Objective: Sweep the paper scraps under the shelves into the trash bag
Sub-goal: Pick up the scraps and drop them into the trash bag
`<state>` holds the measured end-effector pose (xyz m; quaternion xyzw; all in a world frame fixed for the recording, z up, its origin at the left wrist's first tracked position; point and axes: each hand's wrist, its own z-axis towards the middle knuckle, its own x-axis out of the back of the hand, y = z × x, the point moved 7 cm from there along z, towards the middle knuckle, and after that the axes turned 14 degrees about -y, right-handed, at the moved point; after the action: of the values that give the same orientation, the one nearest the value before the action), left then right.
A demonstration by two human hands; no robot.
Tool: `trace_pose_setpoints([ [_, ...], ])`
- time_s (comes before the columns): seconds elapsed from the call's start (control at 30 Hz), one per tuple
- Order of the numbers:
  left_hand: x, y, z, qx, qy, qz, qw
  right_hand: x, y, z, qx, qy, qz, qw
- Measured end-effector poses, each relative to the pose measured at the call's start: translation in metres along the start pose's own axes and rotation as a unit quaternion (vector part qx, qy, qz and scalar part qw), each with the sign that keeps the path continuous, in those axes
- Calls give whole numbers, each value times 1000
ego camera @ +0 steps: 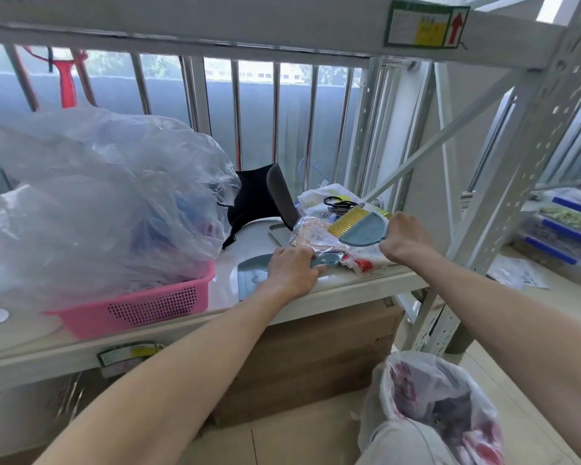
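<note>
A small blue-grey dustpan (250,275) lies flat on the white shelf (359,283). My left hand (291,271) grips the dustpan's handle at the shelf's front edge. My right hand (405,238) is curled round the handle of a small hand brush (363,226) with a blue-grey body and yellow bristles, held just above packets on the shelf. The open, clear trash bag (433,404) stands on the floor at the lower right, partly filled. No paper scraps under the shelves are visible.
A pink basket (155,305) with a big clear plastic bag (108,196) fills the shelf's left part. Packets, hair ties and a dark cap lie at the back right. A cardboard box (316,357) sits under the shelf. A perforated metal upright (503,203) stands right.
</note>
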<state>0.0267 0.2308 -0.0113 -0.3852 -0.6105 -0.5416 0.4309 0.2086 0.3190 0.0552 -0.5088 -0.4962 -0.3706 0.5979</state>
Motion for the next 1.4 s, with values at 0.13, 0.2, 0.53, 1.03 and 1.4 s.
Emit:
trace_pose_setpoints([
  [0.13,-1,4,-1,15,8,-8,1000,8,-6,-8,16,7,-10,1000],
  [0.2,0,2,-4,18,11,-24,999,9,-7,-11,21,10,1,1000],
  [0.53,22,-57,-49,96,64,-140,983,-10,-46,-17,67,-27,24,997],
  [1.03,27,-42,-90,-15,144,-80,986,-48,-121,-28,215,-90,-48,971],
  [1.4,-1,-20,-71,-51,14,38,998,-66,-117,-17,251,-168,44,952],
])
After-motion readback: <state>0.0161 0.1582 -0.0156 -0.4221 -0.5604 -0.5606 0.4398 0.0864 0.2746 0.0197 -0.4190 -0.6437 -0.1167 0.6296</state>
